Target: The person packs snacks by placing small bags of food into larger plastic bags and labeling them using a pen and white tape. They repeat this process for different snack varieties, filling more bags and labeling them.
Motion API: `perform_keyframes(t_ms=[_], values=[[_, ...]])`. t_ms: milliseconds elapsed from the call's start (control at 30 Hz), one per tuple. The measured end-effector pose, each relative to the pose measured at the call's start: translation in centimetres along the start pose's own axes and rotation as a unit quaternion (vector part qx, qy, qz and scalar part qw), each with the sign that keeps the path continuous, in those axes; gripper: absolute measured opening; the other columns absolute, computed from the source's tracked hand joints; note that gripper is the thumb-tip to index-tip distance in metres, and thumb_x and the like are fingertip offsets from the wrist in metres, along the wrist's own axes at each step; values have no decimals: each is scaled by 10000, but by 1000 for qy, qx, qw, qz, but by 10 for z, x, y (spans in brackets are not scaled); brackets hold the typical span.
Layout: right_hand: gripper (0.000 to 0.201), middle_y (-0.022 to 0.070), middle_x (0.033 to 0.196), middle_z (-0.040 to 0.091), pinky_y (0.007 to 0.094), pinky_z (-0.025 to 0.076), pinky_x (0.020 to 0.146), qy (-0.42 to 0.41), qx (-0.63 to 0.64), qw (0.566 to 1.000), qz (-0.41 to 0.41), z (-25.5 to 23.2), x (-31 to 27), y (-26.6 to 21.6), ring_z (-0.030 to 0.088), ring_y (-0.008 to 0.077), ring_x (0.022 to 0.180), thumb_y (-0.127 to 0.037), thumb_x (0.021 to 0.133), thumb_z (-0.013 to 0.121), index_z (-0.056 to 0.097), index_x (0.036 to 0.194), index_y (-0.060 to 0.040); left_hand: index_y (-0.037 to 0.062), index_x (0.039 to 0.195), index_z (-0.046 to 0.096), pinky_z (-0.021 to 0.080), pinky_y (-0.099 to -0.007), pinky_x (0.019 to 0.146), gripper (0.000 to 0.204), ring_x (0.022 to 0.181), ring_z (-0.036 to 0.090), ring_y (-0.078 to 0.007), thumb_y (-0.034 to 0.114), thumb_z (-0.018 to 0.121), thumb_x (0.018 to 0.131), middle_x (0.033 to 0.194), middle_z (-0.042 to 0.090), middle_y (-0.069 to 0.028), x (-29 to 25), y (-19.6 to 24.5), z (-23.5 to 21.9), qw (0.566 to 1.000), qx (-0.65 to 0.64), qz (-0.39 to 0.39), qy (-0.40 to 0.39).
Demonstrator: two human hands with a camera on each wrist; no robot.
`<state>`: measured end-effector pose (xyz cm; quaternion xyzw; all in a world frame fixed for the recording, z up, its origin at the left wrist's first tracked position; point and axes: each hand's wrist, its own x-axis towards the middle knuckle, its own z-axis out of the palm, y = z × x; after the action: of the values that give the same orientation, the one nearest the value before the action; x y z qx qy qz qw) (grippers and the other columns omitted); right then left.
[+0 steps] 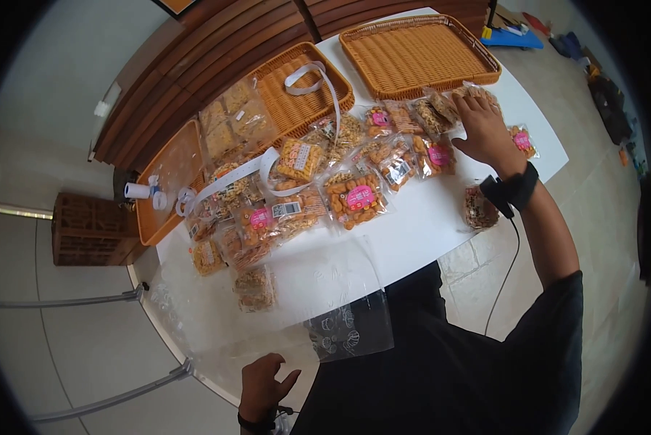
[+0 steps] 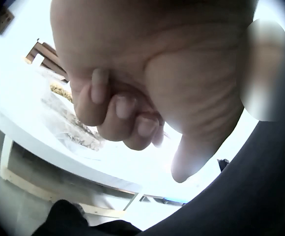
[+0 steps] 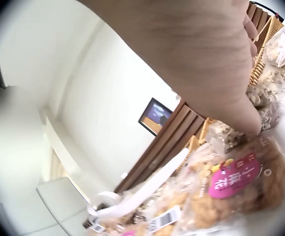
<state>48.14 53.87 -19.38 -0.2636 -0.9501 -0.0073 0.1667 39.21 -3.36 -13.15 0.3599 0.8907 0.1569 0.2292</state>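
Right hand [image 1: 487, 134] is over a pack [image 1: 491, 97], fingers slightly apart, grip impossible to tell; left hand [image 1: 261, 388] curls loosely, empty. Watch that trailing cable [image 1: 518, 246]: snagging the edge pack [image 1: 479, 208] could drag it off!

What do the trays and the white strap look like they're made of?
Tray: matte woven wicker or rattan-look plastic, by its crisscross strands. White strap: probably smooth, flexible ribbon or thin plastic, since it curls and loops flat-edged.
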Motion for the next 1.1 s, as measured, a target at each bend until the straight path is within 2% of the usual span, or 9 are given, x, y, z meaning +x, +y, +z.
perform_keyframes(t_ms=[167, 333, 433, 467, 500, 567, 667, 1033, 1100], values=[[451, 135, 1096, 683, 469, 423, 998, -14, -4, 1000, 7, 7, 17, -6, 577, 351, 1144, -208, 790, 749, 602, 1190, -60, 69, 831, 568, 479, -382, 578, 345, 680, 608, -290, 155, 863, 674, 769, 591, -99, 7, -10, 22, 989, 88, 47, 110], [258, 204, 1024, 696, 503, 471, 901, 123, 27, 992, 12, 24, 17, 15, 625, 396, 1013, -171, 885, 619, 664, 1098, -35, 87, 813, 576, 465, -402, 561, 221, 684, 592, -295, 120, 784, 749, 744, 548, -82, 10, -16, 23, 982, 141, 60, 111], [276, 226, 1041, 691, 490, 498, 838, 93, 165, 972, 136, 2, 19, 10, 632, 431, 957, -199, 901, 625, 660, 1105, -16, 91, 799, 578, 459, -404, 548, 184, 671, 583, -292, 111, 759, 770, 729, 536, -77, 9, -22, 23, 981, 127, 87, 121], [317, 237, 1039, 690, 468, 507, 772, 148, 227, 952, 140, 14, 17, 22, 652, 430, 906, -243, 914, 639, 648, 1079, 27, 92, 795, 578, 458, -405, 544, 181, 667, 582, -294, 104, 756, 769, 728, 539, -78, 12, -25, 23, 979, 117, 106, 128], [301, 178, 1004, 710, 400, 504, 781, 181, 352, 908, 137, 38, 18, 43, 675, 299, 909, -253, 947, 627, 643, 1070, 21, 92, 792, 577, 454, -404, 541, 185, 655, 578, -294, 102, 759, 764, 720, 538, -79, 15, -30, 25, 978, 116, 111, 133], [275, 72, 1020, 681, 340, 489, 846, 61, 529, 816, 225, 2, 11, 34, 625, 150, 975, -232, 988, 590, 634, 1143, -9, 92, 787, 575, 448, -403, 535, 194, 632, 569, -296, 96, 766, 754, 704, 537, -81, 10, -38, 29, 977, 110, 119, 140], [350, -15, 1073, 587, 267, 454, 917, 46, 726, 657, 196, -42, -7, 3, 536, 80, 1003, -250, 1054, 508, 543, 1324, -31, 73, 763, 567, 412, -398, 536, 215, 586, 528, -290, 56, 777, 715, 667, 503, -97, 7, -36, 31, 982, 109, 83, 131], [363, -36, 976, 612, 223, 428, 749, -22, 598, 771, 218, -63, -93, 28, 496, 44, 824, -293, 1048, 540, 606, 1273, -16, 82, 759, 572, 415, -397, 528, 221, 585, 539, -280, 81, 790, 722, 660, 512, -86, 7, -42, 31, 986, 83, 87, 118], [334, -39, 932, 616, 208, 409, 695, 39, 606, 739, 293, -65, -113, 21, 503, 28, 793, -271, 1035, 563, 613, 1247, -17, 87, 768, 576, 422, -397, 525, 223, 592, 548, -277, 89, 794, 725, 664, 522, -77, 7, -43, 33, 987, 82, 83, 111]])
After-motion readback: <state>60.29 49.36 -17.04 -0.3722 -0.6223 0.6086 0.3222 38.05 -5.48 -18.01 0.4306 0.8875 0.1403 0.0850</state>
